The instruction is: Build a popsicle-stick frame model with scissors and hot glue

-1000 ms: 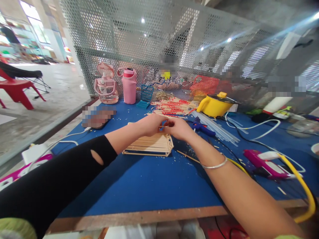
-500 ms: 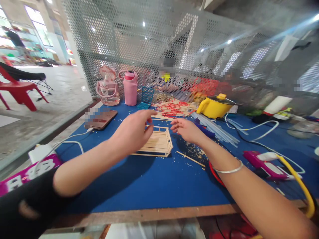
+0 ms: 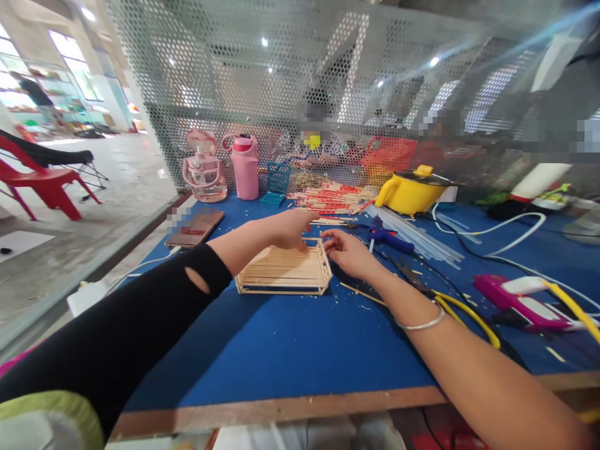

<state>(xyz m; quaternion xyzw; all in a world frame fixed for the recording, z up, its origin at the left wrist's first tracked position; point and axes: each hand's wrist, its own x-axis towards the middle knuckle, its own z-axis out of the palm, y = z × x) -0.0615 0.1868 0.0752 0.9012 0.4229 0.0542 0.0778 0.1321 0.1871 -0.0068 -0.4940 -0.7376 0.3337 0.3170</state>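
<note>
A small tray-like frame of pale wooden sticks (image 3: 276, 267) lies on the blue table. Over its far edge stretches my left hand (image 3: 294, 230), thumb and fingers apart, its fingertips near the pile of red-marked sticks (image 3: 335, 199). My right hand (image 3: 350, 255) hovers by the frame's right end with loosely bent fingers and nothing visible in them. Whether its fingertips touch the frame, I cannot tell. A single loose stick (image 3: 360, 292) lies below my right hand. Beyond that hand is a blue glue gun (image 3: 389, 237), and pliers (image 3: 412, 275) with yellow handles lie beside my right forearm.
Clear glue sticks (image 3: 422, 240) and a yellow pot (image 3: 412, 190) stand at the back right. Two pink bottles (image 3: 245, 169) and a phone (image 3: 197, 230) are at the left. Cables and a purple power strip (image 3: 520, 303) lie right. A perforated metal screen (image 3: 262, 81) closes the back.
My left hand has moved right and forward across the stick frame, uncovering more of its left side. My right hand has shifted slightly and is nearer the frame's right end. The view has shifted slightly.
</note>
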